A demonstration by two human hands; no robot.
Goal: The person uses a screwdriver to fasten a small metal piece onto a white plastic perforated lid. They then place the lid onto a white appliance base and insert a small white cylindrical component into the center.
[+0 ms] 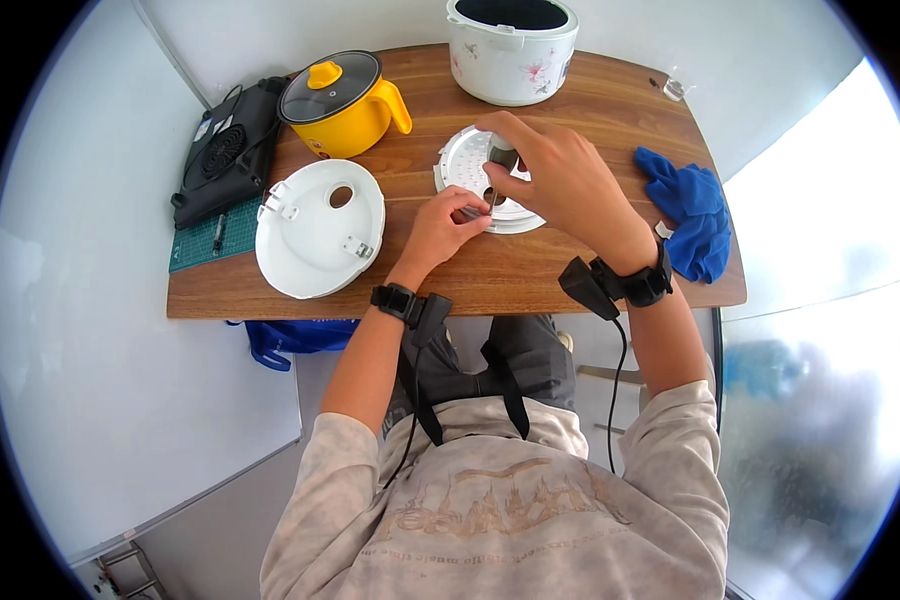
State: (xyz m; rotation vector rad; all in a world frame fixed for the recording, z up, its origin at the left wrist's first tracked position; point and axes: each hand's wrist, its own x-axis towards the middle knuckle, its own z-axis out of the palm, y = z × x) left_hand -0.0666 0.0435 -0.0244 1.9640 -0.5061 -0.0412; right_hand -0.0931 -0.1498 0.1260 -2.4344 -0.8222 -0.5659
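A white round plate with rows of small holes (462,160) lies on the table in front of me, partly covered by my hands. From above, my right hand (565,180) is closed around the grey and white handle of what looks like a screwdriver (503,155), its thin shaft pointing down at the plate. My left hand (448,228) rests at the plate's near left edge, thumb and forefinger pinched beside the shaft's tip. What lies between those fingers is hidden. Left of them sits a white round lid shell (310,245), hollow side up, with a round hole.
Behind the plate stands a white rice cooker body (510,60) with pink flowers. A yellow pot (345,125) with a glass lid is at the back left, beside a black case (232,150) on a green mat (240,230). Right are a blue cloth (692,215) and clear cup (676,85).
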